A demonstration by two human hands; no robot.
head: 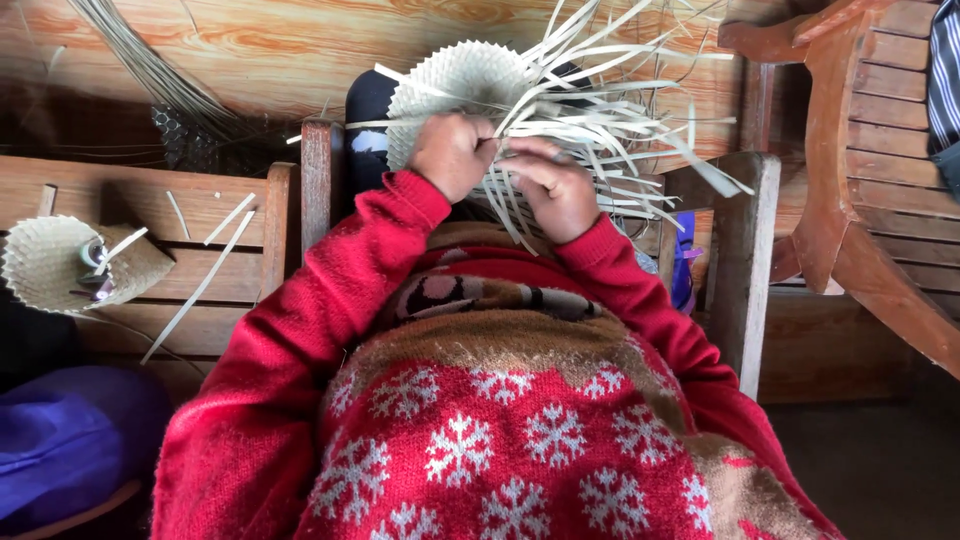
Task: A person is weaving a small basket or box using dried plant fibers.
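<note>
Clearly two hands: left hand [452,153], right hand [555,190], one woven piece [455,82].

You have no packages, labels, signs or screens before you here; nothing of that kind shows anywhere.

I see both red-sleeved arms raised and bent inward, my left hand [452,152] fisted in a tight grip, my right hand [556,190] curled close beside it.
</note>
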